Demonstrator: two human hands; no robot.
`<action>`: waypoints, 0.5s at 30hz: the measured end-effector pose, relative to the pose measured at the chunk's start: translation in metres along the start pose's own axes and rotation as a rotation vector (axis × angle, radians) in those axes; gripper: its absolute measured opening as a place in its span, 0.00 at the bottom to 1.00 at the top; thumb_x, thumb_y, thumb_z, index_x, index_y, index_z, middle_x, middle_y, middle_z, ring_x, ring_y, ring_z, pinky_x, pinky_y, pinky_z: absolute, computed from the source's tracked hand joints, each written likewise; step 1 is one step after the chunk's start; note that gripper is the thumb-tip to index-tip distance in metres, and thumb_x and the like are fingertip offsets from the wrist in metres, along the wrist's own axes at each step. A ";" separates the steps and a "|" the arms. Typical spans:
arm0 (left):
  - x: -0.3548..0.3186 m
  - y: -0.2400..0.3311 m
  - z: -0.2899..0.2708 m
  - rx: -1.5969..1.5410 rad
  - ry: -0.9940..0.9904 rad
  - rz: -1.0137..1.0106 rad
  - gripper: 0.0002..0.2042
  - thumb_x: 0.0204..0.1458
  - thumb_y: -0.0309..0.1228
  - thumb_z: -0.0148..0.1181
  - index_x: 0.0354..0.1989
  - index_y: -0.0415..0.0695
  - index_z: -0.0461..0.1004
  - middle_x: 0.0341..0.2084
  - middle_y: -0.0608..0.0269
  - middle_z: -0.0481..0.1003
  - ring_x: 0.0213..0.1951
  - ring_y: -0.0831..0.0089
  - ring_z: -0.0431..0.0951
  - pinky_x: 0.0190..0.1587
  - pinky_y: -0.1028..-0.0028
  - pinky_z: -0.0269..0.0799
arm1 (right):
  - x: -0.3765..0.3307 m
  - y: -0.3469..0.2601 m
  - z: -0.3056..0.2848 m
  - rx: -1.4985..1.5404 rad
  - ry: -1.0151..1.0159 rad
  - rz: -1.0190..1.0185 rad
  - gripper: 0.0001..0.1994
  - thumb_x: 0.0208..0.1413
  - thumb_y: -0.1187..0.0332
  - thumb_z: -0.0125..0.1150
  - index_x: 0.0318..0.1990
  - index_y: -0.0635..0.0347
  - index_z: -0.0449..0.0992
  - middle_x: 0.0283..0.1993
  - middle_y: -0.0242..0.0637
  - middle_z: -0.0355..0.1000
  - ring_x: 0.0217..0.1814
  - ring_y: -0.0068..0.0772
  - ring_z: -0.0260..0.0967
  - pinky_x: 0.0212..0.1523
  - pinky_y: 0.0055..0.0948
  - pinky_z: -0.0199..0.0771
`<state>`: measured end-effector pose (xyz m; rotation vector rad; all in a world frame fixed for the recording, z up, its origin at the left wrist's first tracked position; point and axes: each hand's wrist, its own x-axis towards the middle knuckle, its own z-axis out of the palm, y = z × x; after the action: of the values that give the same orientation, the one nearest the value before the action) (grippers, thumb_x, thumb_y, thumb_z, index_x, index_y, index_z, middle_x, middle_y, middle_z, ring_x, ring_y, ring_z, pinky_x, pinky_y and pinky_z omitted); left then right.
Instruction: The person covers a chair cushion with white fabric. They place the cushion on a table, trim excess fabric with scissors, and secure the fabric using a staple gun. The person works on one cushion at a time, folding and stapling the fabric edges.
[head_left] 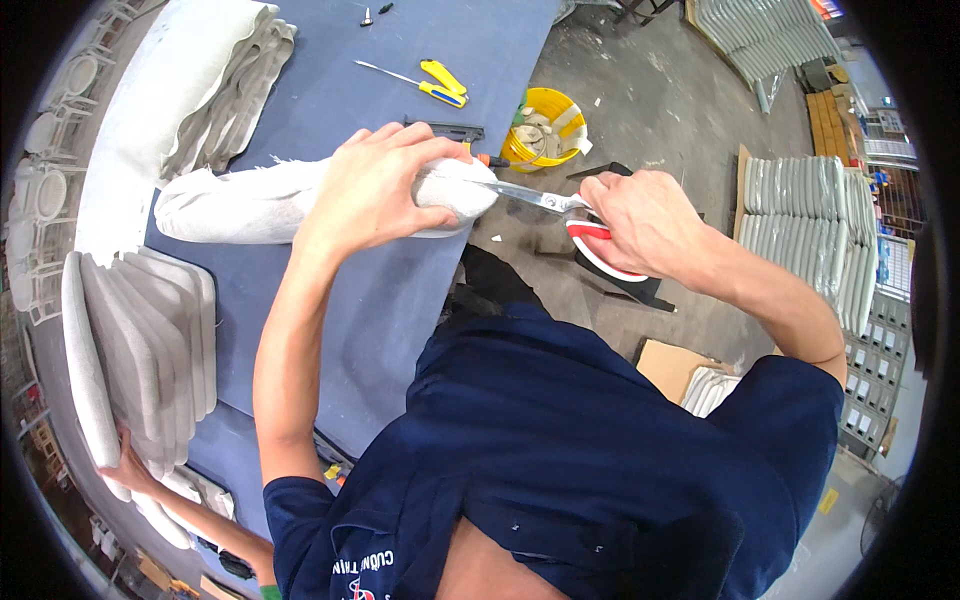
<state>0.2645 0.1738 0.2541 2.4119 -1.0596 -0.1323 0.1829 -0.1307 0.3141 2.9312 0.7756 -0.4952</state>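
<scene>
While the left hand clamps its fingers over the white fabric-covered padded cushion at the blue desk's three o'clock edge, the right hand, fingers closed through red-and-white-handled steel scissors, should snip close, blades angled away from the knuckles.

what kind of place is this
Most likely an upholstery or cushion workshop: stacks of grey padded seat pads, a blue-covered worktable, and scissors in the right hand trimming a white fabric-covered pad.

The left hand pressed down a white padded cushion on the blue table. The right hand held red-handled scissors, blades touching the cushion's right end.
</scene>
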 end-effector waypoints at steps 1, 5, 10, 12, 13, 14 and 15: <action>0.001 0.000 0.000 -0.001 -0.003 -0.002 0.28 0.37 0.39 0.78 0.52 0.57 0.83 0.44 0.66 0.80 0.49 0.60 0.80 0.54 0.61 0.73 | 0.000 0.002 0.002 0.009 -0.002 0.006 0.19 0.58 0.55 0.67 0.35 0.65 0.77 0.31 0.50 0.79 0.33 0.55 0.81 0.37 0.48 0.82; 0.000 -0.001 0.000 0.004 0.001 -0.005 0.27 0.38 0.40 0.78 0.53 0.58 0.83 0.44 0.66 0.80 0.49 0.60 0.80 0.54 0.61 0.72 | 0.004 0.002 0.002 0.053 -0.008 0.014 0.18 0.58 0.55 0.66 0.32 0.65 0.78 0.27 0.51 0.78 0.32 0.58 0.80 0.37 0.50 0.81; 0.000 -0.003 0.003 0.034 0.029 0.018 0.28 0.38 0.41 0.79 0.53 0.58 0.83 0.43 0.66 0.79 0.50 0.60 0.80 0.55 0.61 0.73 | 0.004 0.002 0.004 0.106 -0.022 0.029 0.16 0.56 0.57 0.66 0.31 0.64 0.77 0.26 0.53 0.77 0.31 0.60 0.79 0.36 0.51 0.81; 0.001 -0.001 0.002 0.033 0.014 0.010 0.28 0.38 0.41 0.79 0.53 0.57 0.83 0.43 0.66 0.79 0.50 0.60 0.80 0.55 0.60 0.73 | 0.004 0.005 0.006 0.139 -0.023 0.027 0.14 0.53 0.60 0.67 0.32 0.63 0.76 0.27 0.53 0.78 0.32 0.61 0.78 0.35 0.53 0.79; 0.001 0.000 0.001 0.033 0.007 0.005 0.28 0.38 0.41 0.79 0.53 0.57 0.83 0.43 0.66 0.79 0.50 0.60 0.80 0.55 0.60 0.73 | 0.003 0.005 0.007 0.143 -0.025 0.033 0.14 0.53 0.60 0.67 0.32 0.63 0.76 0.27 0.53 0.77 0.32 0.61 0.78 0.35 0.54 0.79; 0.001 0.000 0.001 0.031 0.007 0.004 0.28 0.38 0.41 0.79 0.53 0.57 0.83 0.43 0.66 0.79 0.50 0.60 0.80 0.55 0.60 0.73 | 0.003 0.005 0.009 0.144 -0.025 0.037 0.14 0.54 0.59 0.67 0.32 0.63 0.76 0.27 0.53 0.77 0.32 0.61 0.78 0.35 0.54 0.79; 0.001 0.000 0.001 0.029 0.007 0.003 0.28 0.38 0.41 0.79 0.53 0.57 0.83 0.43 0.66 0.80 0.50 0.60 0.80 0.55 0.60 0.72 | 0.003 0.006 0.011 0.146 -0.025 0.042 0.14 0.55 0.59 0.67 0.32 0.62 0.76 0.26 0.53 0.77 0.32 0.60 0.79 0.35 0.54 0.79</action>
<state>0.2646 0.1730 0.2535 2.4351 -1.0693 -0.1084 0.1845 -0.1359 0.3029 3.0603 0.7021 -0.6093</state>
